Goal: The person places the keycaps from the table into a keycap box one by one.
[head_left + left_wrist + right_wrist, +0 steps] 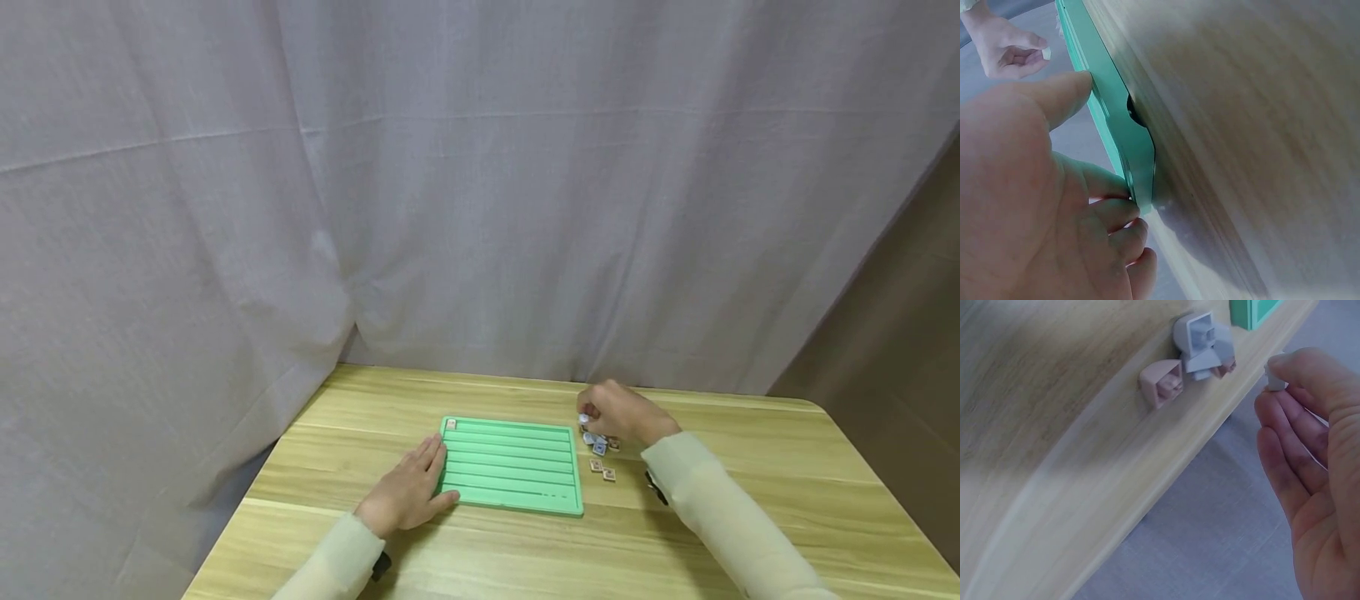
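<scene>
Your left hand [408, 487] lies along the left end of the green tray [507, 477], its fingers straight and close together against that edge, with the thumb spread away from them and touching the near side. Your right hand [626, 414] pinches a pale keycap [1277, 381] between thumb and fingertips, held up off the counter [840, 475], just beyond the tray's right end.

The tray rests flat on the counter in front of you, crossed by long ridges that run from side to side, and one pinkish keycap [451, 425] sits in its far left corner. Just right of the tray, under and near your right hand, you have a loose cluster of blue-grey keycaps [599, 448], with a pink keycap [615, 445] beside them; your right wrist view shows some with their hollow undersides exposed. Nearer you lie two more pinkish keycaps [603, 470], close together.

You wear pale sleeves [708, 492], and behind the counter hangs a grey curtain [480, 208]
</scene>
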`<move>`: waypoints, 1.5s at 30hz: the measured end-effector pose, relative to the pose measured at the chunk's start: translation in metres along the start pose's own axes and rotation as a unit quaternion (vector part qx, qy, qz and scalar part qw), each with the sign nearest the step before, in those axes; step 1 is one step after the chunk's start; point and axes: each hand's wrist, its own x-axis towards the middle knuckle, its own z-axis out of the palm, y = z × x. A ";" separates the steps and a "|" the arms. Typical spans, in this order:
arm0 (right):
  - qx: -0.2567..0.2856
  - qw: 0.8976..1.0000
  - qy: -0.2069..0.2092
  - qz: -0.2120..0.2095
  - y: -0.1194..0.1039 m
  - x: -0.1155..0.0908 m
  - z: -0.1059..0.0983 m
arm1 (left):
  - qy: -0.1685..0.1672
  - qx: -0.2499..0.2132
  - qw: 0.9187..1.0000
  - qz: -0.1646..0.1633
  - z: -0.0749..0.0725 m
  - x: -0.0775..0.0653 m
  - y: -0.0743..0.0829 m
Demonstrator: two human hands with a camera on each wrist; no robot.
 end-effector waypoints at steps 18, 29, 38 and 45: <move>0.001 0.996 0.023 -0.092 -0.020 0.014 0.013 | 0.003 0.010 1.000 0.005 0.001 0.001 -0.001; 0.035 0.994 0.008 -0.104 -0.039 0.031 0.023 | -0.001 0.010 1.000 0.004 -0.002 0.001 0.000; 0.056 0.993 -0.003 -0.106 -0.056 0.047 0.033 | -0.003 0.003 1.000 0.002 -0.003 0.001 0.006; 0.064 0.993 -0.001 -0.103 -0.067 0.054 0.038 | 0.002 0.005 1.000 0.009 -0.001 0.003 0.013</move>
